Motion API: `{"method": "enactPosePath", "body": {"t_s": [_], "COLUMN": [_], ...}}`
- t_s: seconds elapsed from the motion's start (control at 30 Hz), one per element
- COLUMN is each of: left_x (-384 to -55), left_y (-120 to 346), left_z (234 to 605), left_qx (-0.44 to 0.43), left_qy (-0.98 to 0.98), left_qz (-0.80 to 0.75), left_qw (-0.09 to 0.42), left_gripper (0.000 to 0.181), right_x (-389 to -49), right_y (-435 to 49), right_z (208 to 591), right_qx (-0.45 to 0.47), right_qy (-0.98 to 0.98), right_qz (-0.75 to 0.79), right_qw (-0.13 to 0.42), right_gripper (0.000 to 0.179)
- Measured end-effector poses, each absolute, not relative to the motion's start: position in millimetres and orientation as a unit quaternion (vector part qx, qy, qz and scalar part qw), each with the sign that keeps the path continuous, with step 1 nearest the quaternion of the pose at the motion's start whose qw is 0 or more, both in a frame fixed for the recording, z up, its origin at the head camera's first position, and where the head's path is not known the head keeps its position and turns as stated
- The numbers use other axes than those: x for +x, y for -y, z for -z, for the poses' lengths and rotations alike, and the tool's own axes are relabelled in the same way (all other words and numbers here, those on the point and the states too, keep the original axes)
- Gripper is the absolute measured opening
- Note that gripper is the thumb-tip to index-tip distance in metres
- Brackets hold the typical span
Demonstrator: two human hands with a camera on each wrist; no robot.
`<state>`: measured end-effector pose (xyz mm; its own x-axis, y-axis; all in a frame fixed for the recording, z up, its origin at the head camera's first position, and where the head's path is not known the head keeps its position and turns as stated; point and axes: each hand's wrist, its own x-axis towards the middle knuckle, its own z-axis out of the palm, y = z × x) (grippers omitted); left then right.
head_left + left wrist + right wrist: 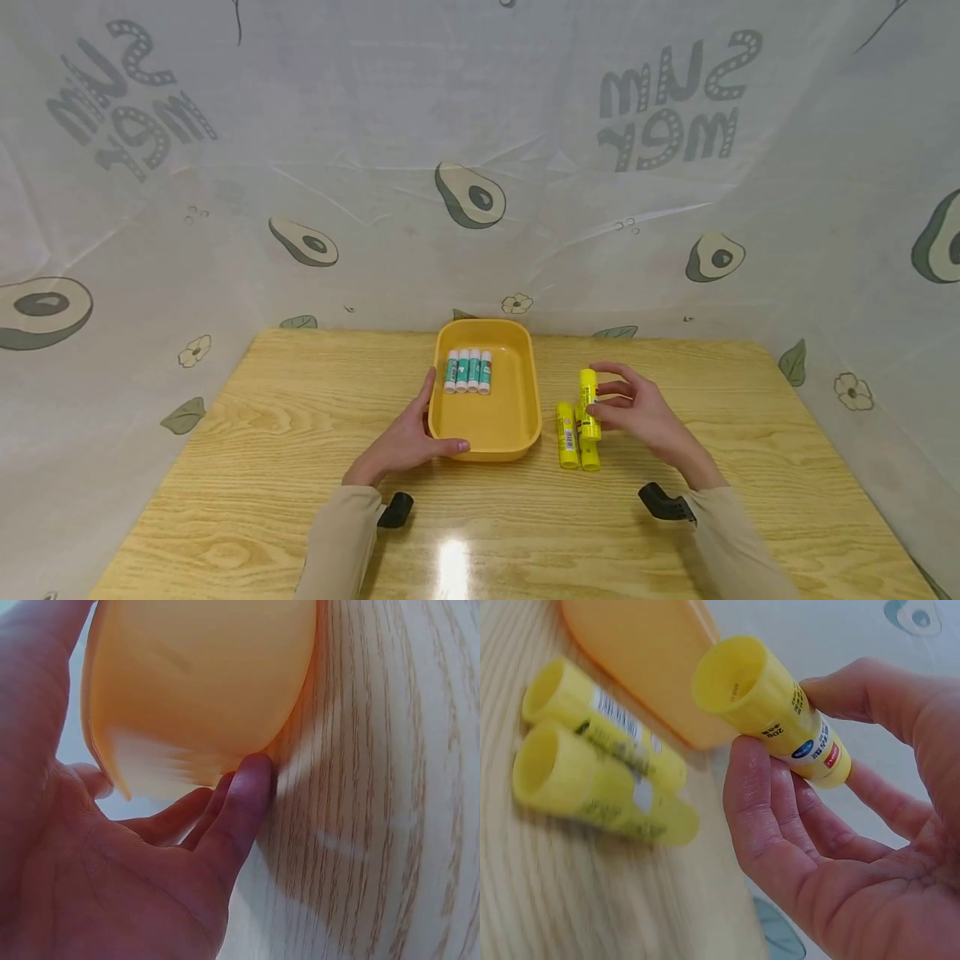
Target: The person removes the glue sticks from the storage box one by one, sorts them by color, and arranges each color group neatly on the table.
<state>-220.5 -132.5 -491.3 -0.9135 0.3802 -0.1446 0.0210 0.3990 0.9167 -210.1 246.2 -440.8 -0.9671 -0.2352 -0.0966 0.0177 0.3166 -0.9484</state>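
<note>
My right hand (pixel 637 408) pinches a yellow glue stick (pixel 780 712) between thumb and fingertips. It is raised above two more yellow glue sticks (pixel 567 435) that lie side by side on the table. In the right wrist view the held stick's hollow end faces the camera. My left hand (pixel 401 437) grips the near left corner of an orange plastic tray (pixel 487 421), thumb along the front rim and fingers against the outer left wall (pixel 202 675). Inside the tray, several small white and teal glue sticks (pixel 468 372) lie in a row toward the back left.
The wood-grain table (pixel 262 467) carries the tray near its back edge. Behind and at both sides hangs a pale curtain (pixel 375 242) printed with avocados and lettering. Black wrist mounts (pixel 396 510) stick out from both sleeves.
</note>
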Motion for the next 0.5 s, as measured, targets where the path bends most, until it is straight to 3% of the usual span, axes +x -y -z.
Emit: {"method": "enactPosePath", "body": {"t_s": [0.5], "left_x": [-220], "left_y": [132], "left_z": [492], "left_qx": [0.125], "left_qy": [-0.807], "left_qz": [-0.549], "left_qw": [0.176], "left_gripper": [0.130], "right_x": [-200], "right_y": [-277], "right_z": [462], "right_qx": [-0.030], "right_qy": [-0.819], "right_qz": [0.558], "right_qw": [0.130], "right_gripper": [0.070]}}
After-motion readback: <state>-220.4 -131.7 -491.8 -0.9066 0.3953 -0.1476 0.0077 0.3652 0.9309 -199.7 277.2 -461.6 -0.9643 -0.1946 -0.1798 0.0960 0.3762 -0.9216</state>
